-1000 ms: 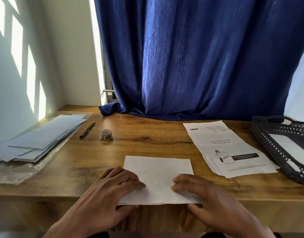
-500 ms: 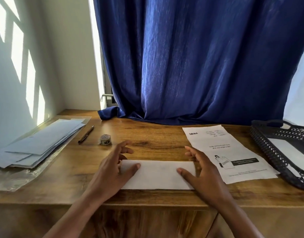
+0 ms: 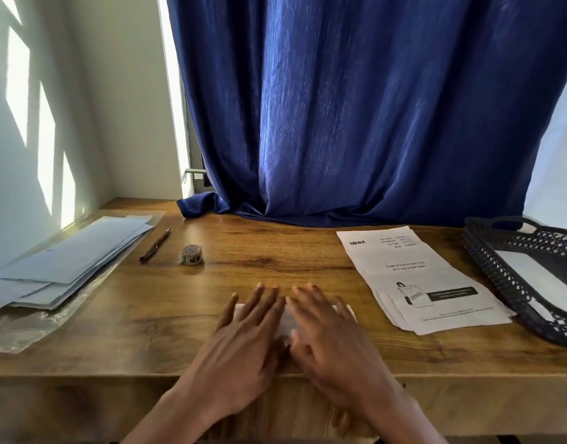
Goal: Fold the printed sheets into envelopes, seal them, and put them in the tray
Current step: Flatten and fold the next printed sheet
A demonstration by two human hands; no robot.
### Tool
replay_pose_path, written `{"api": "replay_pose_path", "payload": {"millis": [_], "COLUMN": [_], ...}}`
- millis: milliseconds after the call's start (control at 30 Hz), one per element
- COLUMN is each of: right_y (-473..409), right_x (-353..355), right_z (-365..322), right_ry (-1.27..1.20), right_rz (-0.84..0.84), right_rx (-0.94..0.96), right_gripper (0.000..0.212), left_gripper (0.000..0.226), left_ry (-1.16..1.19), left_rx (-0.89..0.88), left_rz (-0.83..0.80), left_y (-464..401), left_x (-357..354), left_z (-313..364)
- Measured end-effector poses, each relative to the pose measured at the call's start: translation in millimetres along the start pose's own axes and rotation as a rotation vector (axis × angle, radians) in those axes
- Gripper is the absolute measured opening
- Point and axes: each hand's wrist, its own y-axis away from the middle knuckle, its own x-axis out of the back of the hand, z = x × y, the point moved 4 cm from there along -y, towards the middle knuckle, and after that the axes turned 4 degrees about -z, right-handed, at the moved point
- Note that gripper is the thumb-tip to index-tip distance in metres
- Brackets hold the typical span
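Pressing flat on the folded sheet [image 3: 288, 318] at lower centre of the frame, the left hand [image 3: 243, 344] and right hand [image 3: 332, 341] are laid palm down side by side, nearly touching, fingers spread and pointed away from the body; nothing is gripped, and the pose is judged to serve for flattening a crease. Only a pale strip of the sheet is seen between and beside the hands, near the front edge of the wooden desk [image 3: 275, 261]. Right of centre, a small stack of printed sheets [image 3: 416, 277] is kept within easy reach, presumably as the supply to be folded. At the right edge, a black mesh tray [image 3: 487, 267] is placed, with white paper already lying in it. At middle left, a stack of envelopes [image 3: 70, 261] is spread on a clear plastic sleeve [image 3: 19, 331]; further back, a pen [image 3: 154, 245] and a small roll of tape [image 3: 191, 254] are set, probably for sealing. A blue curtain [image 3: 356, 107] is hung behind the desk.
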Motion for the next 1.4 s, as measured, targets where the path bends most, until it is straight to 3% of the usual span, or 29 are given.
{"api": "replay_pose_path", "payload": {"millis": [100,333,600,800,1000,1067,1133,1233,1300,1400], "right_y": [-1,13,17,16,33,41,45,43,33,3], "right_x": [-17,-14,-7,-8,7,21,35,59,78,95], "right_z": [-8,25,31,7,5,2,2,5,8,15], "right_ry": [-0.022,0.051,0.061,0.005,0.138,0.164,0.112,-0.113,-0.359,-0.708], "right_rz": [-0.168,-0.270,-0.256,-0.255,-0.071,0.031,0.021,-0.042,0.022,0.127], "right_rx": [-0.015,-0.089,-0.134,0.031,0.133,0.195,0.211,0.133,0.024,-0.151], "right_gripper": [0.076,0.107,0.116,0.115,0.085,0.069,0.050,0.022,0.010,0.029], "left_gripper": [0.072,0.073,0.077,0.077,0.089,0.092,0.090,0.082,0.075,0.071], "left_ry": [-0.046,-0.094,-0.075,-0.070,0.204,0.243,0.241,0.178,0.095,0.063], "left_rx": [0.020,0.124,0.195,0.178,0.237,0.303,0.348,0.346,0.309,0.280], "left_rz": [-0.129,-0.161,-0.135,-0.106,-0.141,-0.142,-0.118,-0.077,-0.043,-0.019], "left_y": [1,15,25,27,27,26,25,24,24,24], "left_x": [-6,1,1,1,11,20,29,35,31,25], "left_z": [4,-23,-37,-39,-58,-71,-85,-99,-99,-97]}}
